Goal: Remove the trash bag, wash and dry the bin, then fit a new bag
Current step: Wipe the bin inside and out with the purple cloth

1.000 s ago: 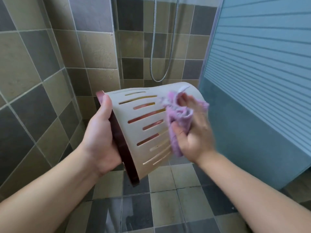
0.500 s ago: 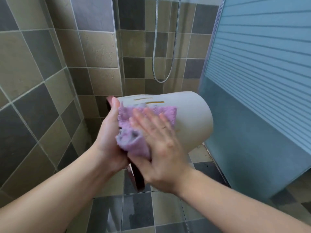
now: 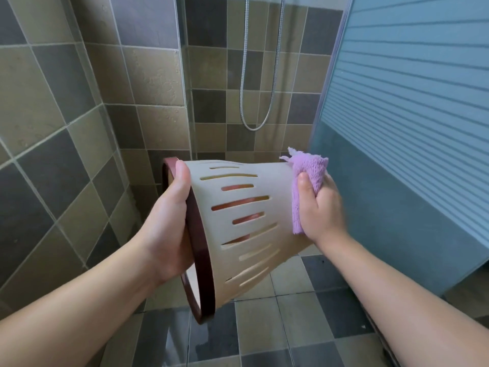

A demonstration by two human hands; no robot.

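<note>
A beige slotted bin with a dark red rim lies on its side in mid-air, its opening toward the left and its base toward the right. My left hand grips the rim, thumb on the outer wall. My right hand holds a bunched purple cloth against the base end of the bin. No trash bag is in view.
Tiled walls stand at the left and behind, and a shower hose hangs on the far wall. A frosted blue glass partition runs close along the right. The tiled floor below looks wet.
My right hand has drawn the cloth from the rim end across the bin's side to its base end. The bin has turned, so its slots face me again.
</note>
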